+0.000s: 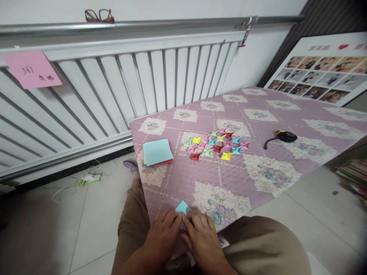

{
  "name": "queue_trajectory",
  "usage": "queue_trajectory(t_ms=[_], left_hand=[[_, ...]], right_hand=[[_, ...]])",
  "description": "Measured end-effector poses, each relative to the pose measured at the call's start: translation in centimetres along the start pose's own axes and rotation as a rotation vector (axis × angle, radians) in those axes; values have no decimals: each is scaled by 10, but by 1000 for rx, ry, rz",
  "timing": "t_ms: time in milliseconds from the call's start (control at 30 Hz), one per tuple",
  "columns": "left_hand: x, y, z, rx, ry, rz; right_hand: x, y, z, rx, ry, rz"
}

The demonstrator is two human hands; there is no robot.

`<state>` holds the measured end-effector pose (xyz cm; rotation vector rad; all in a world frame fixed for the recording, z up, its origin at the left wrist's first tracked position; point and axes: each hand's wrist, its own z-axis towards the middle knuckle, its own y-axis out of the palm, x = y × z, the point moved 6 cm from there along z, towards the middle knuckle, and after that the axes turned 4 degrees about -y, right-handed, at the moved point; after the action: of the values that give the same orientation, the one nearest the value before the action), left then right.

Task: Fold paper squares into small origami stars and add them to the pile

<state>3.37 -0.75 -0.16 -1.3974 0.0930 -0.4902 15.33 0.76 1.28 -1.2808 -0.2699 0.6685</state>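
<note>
A small folded piece of light blue paper lies at the near edge of the cloth-covered table, one corner pointing away from me. My left hand presses on its left side with bent fingers. From the right, my right hand bears on the same paper, its fingertips close against those of the left. The lower part of the paper is hidden under both hands. Farther off, several small folded paper pieces in pink, red, yellow, green and blue sit in a cluster. A stack of square paper sheets, light blue on top, rests to their left.
The table wears a purple floral cloth. A black object with a strap lies at right. Beyond stand a white radiator, a rail with glasses, and a photo board. A power strip is on the floor.
</note>
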Motion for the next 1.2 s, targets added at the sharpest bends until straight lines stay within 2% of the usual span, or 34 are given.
queue_trajectory(t_ms=[167,333,533,733,1033,1200], left_hand=[[2,-2,-1,-3,5,64],[3,-2,2,-26,-16,55],[2,-1,4,-15,-67,27],[4,-4,6,-48,-42,16],[7,-10,5,106,-39,84],[8,-12,-2,198,-40,124]], right_hand=[[7,-3,-2,29,-65,-19],[26,-5,-13,33,-109,-79],[37,-13,-14,53,-91,-71],[5,-1,4,-105,-246,95],[22,16,24,-328,-123,151],[24,17,28,-352,-111,138]])
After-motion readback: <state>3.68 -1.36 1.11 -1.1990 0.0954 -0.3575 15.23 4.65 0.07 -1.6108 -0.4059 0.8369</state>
